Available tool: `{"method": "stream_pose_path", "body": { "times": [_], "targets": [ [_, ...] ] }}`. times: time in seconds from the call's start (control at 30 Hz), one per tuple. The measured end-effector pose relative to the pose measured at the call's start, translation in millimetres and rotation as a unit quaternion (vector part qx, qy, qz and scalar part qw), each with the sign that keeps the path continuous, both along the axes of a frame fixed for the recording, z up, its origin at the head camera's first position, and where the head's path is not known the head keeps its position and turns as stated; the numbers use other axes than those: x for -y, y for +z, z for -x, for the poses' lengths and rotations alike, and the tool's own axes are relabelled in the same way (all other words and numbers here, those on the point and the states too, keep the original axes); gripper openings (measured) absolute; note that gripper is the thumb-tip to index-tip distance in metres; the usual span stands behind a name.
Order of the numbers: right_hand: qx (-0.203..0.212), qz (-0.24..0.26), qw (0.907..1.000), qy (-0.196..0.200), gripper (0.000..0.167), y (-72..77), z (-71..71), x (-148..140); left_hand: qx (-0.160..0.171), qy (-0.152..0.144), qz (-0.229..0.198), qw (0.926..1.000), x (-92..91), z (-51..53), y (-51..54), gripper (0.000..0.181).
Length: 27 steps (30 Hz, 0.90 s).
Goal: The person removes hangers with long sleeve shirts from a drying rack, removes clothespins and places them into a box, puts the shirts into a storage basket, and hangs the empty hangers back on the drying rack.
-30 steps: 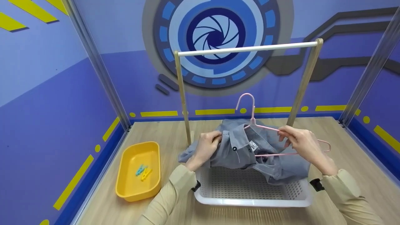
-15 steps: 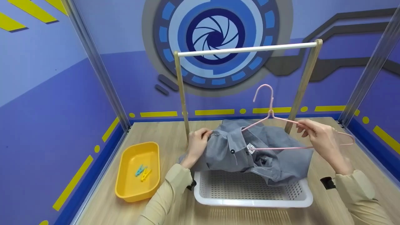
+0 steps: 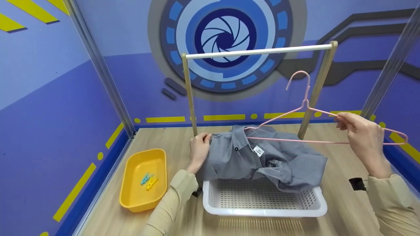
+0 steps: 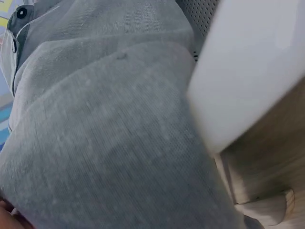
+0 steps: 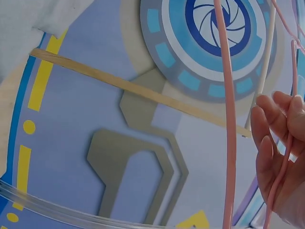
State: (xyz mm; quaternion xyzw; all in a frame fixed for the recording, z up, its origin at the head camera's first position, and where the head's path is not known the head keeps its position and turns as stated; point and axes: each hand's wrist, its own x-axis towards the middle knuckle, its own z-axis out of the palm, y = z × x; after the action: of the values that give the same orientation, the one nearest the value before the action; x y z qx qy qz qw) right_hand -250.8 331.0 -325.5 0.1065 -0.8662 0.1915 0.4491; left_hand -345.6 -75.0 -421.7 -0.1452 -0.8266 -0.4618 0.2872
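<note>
A grey button-up shirt (image 3: 226,160) lies bunched over the back of the white basket, its collar and white label facing up. My left hand (image 3: 198,149) grips the shirt near one shoulder, at the garment's left side. Grey cloth (image 4: 109,129) fills most of the left wrist view and hides nearly all of that hand. Up on the right, my right hand (image 3: 366,141) pinches one sloping arm of a pink clothes hanger (image 3: 305,104). The hanger's other end is inside the shirt's neck opening. In the right wrist view, curled fingers (image 5: 267,119) meet the pink rod.
Beneath the shirt stands a white perforated basket (image 3: 262,212). Behind it rises a rack with a white rail (image 3: 259,52) and wooden posts. To the left, a yellow tray (image 3: 126,193) holds a blue clothespin (image 3: 145,179) and a yellow clothespin (image 3: 151,183).
My right hand has moved right and upward with the hanger, drawing more of it out of the collar. My left hand has shifted slightly left, still holding the shirt.
</note>
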Motion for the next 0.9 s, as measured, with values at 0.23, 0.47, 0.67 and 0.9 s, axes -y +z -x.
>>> {"method": "stream_pose_path", "body": {
  "times": [0.23, 0.47, 0.67, 0.9],
  "targets": [
    [0.014, 0.040, 0.9990, -0.011, 0.013, 4.1, -5.0, -8, 0.026, 0.006, -0.001, 0.9996, 2.2, -0.1, -0.3, 0.018],
    [0.008, 0.091, 0.9957, 0.012, 0.014, 7.9, -1.6, -3, 0.031, 0.014, -0.006, 0.9994, 0.9, -0.1, 1.0, 0.017],
    [-0.014, 0.082, 0.9963, 0.023, 0.012, 3.2, 4.5, 5, 0.031, -0.007, -0.011, 0.9994, -5.3, -1.6, 6.1, 0.018],
    [0.003, 0.091, 0.9955, 0.027, 0.013, -1.4, 6.8, 12, 0.013, -0.015, -0.002, 0.9998, -15.7, -0.7, 17.0, 0.016]
  ]
}}
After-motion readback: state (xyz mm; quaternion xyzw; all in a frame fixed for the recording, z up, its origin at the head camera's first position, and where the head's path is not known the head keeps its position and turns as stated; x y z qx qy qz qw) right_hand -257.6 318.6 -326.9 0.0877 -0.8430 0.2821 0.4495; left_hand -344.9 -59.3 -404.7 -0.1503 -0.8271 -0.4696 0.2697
